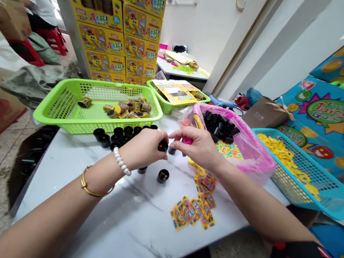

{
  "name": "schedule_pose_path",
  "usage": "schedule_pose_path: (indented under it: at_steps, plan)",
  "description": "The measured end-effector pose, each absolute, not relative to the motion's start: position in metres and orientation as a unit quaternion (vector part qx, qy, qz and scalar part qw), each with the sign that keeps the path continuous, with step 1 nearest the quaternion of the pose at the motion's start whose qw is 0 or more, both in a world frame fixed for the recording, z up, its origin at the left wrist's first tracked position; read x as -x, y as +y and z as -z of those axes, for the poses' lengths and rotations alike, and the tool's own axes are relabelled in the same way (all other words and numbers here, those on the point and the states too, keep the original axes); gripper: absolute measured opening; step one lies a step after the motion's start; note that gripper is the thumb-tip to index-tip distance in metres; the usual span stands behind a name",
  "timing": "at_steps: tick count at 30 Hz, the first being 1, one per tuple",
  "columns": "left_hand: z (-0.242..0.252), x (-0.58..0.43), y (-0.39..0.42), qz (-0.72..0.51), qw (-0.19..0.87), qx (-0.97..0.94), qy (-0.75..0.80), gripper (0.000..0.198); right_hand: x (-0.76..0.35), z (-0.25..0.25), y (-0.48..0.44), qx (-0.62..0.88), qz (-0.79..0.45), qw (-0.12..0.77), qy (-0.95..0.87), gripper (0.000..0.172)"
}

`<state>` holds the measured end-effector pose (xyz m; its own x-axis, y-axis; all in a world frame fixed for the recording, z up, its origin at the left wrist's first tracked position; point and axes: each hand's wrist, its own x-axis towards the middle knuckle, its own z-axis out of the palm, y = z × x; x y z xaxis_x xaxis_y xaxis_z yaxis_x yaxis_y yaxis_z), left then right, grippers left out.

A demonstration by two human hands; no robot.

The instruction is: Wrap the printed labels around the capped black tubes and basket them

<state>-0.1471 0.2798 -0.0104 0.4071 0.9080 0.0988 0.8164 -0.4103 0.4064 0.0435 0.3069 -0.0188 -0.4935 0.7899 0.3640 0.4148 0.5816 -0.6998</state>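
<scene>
Head view: the left hand [144, 147] grips a black cup [162, 146] over the tabletop [107, 226]; the right hand [199, 148], curled around a pink piece [187, 140], is just beside it, near the pink basket [252, 162].

Open tabletop [110, 227] at near left, black cups [115, 139] before large green basket [76, 126] blocking far left, pink basket [261, 162] far right

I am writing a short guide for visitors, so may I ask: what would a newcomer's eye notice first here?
Probably the yellow boxes stacked behind the larger green basket. Next, the pink basket right of centre, with black pieces and colourful pellets inside. Then, mid-picture, the left hand holding a small black cup, the right hand close by.
</scene>
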Motion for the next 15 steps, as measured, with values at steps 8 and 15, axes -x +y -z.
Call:
schedule_pose_path:
  at_steps: [8,15]
  plan:
    - [0.033,0.139,0.285,-0.054,0.126,-0.852,0.506,0.032,-0.045,0.055,0.336,0.477,-0.132,0.12,-0.86,0.049]
    - [0.042,0.133,0.284,-0.001,0.128,-0.866,0.484,0.037,-0.043,0.069,0.322,0.423,-0.162,0.085,-0.887,0.04]
